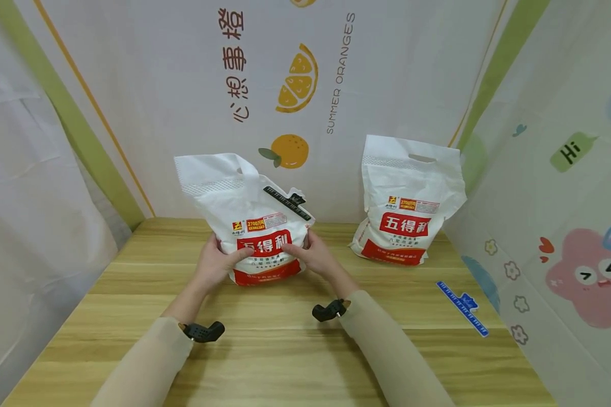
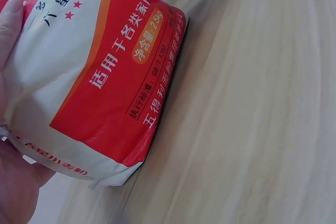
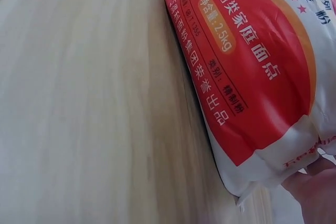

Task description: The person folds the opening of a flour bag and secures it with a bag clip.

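Note:
A white flour bag (image 1: 224, 206) with red labels stands left of centre, its handle top leaning to the left. Across its upper right corner sits a black sealing clip (image 1: 287, 202). My left hand (image 1: 215, 265) holds the bag's lower left side, thumb over the front and fingers round the edge. On the opposite side my right hand (image 1: 318, 254) grips it likewise, thumb on the red label. Both wrist views show the bag's red lower front (image 2: 113, 87) close to the wooden table; whether its base touches all along cannot be told. The fingers behind the bag are mostly hidden.
A second flour bag (image 1: 399, 189) stands upright at the back right of the wooden table (image 1: 265, 350). In front of it, near the right edge, lies a blue sealing clip (image 1: 463, 308). Printed curtains (image 1: 183, 73) hang behind and at both sides.

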A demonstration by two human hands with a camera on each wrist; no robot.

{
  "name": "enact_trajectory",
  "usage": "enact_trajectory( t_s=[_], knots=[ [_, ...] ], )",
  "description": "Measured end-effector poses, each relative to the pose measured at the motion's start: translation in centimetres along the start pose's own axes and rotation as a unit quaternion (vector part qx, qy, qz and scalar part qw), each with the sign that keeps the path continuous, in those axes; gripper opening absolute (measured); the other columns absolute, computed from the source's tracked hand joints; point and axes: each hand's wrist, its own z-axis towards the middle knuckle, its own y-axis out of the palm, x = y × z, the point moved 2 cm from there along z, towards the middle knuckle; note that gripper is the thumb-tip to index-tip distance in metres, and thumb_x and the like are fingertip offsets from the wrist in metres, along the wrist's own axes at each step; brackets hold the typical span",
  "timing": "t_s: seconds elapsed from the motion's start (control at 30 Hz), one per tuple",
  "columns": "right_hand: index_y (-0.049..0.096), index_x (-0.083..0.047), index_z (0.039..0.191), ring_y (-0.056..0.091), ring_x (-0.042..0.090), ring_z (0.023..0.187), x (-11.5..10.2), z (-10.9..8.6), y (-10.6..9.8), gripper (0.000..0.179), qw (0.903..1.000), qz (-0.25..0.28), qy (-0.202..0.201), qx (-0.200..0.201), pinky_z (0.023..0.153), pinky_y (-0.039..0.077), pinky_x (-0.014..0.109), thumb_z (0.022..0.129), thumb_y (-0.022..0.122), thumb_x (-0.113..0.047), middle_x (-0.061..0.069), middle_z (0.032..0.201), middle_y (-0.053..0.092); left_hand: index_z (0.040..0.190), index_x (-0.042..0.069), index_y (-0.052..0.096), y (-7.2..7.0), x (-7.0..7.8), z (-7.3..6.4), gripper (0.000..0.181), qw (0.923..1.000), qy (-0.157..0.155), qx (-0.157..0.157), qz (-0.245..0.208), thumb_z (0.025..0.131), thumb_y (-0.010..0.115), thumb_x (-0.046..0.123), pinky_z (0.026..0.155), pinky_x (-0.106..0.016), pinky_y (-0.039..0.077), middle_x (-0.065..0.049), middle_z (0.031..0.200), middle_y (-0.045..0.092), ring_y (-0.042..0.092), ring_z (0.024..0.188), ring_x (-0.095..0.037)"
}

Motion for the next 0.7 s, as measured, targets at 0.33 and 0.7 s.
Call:
enact_trajectory(
  t_s=[0.33, 0.7],
  knots=[
    [0.053, -0.025, 0.157, 0.07, 0.025, 0.13, -0.2, 2.0, 1.6, 0.067, 0.9996, 0.014, -0.018, -0.017, 0.113, 0.056, 0.05, 0.1, 0.082, -0.043, 0.006, 0.142, 0.073, 0.165, 0.016, 0.036, -1.8, -0.4, 0.5, 0.09, 1.0, 0.007, 0.001, -0.005, 0.096, 0.087, 0.042, 0.115, -0.055, 0.055, -0.015, 0.158, 0.058, 0.063, 0.139, -0.036],
    [0.052, -0.025, 0.157, 0.071, 0.024, 0.129, -1.1, 3.5, 3.0, 0.067, 0.9995, -0.008, -0.018, -0.023, 0.115, 0.055, 0.05, 0.1, 0.08, -0.048, 0.005, 0.141, 0.074, 0.164, 0.016, 0.036, -3.7, -1.2, 1.4, 0.091, 0.9999, 0.001, 0.012, -0.013, 0.094, 0.088, 0.044, 0.116, -0.053, 0.054, -0.015, 0.157, 0.059, 0.062, 0.14, -0.035]
  ],
)
